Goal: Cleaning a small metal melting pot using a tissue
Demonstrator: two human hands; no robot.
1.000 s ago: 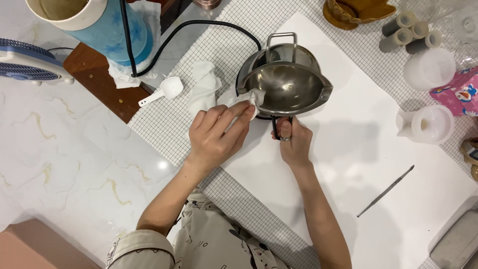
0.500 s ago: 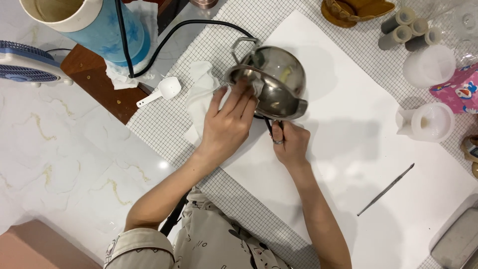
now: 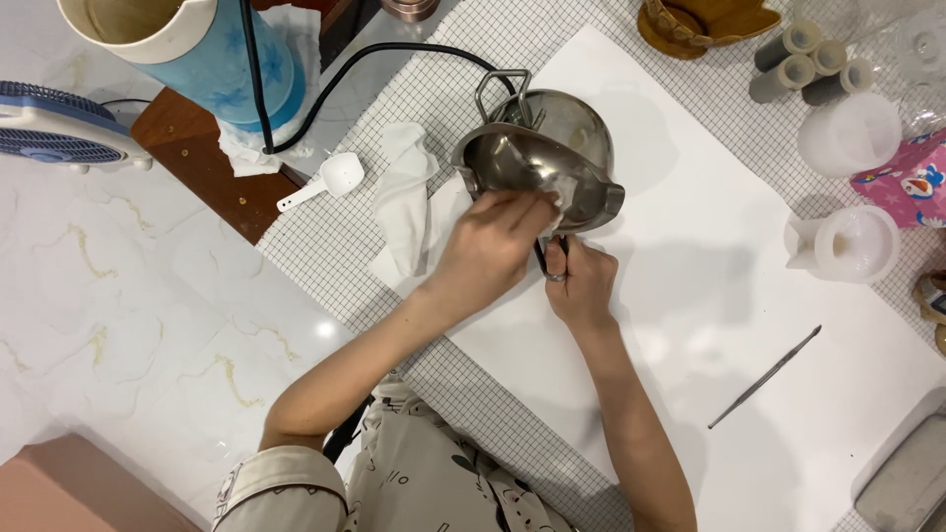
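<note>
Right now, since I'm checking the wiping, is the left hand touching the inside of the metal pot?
Touching. The head view shows the left hand pressing a tissue against the tilted metal pot's inner wall, with no gap.

The pot (image 3: 552, 158) is small, round and made of shiny steel, with a pouring lip on either side and a wire hook at its far rim. It is tipped on its side above a white sheet, its open mouth turned toward the person. Its dark handle points toward the person and is hidden in a fist. The tissue (image 3: 552, 192) is white and crumpled, pressed against the pot's inner wall near the lower rim.
</note>
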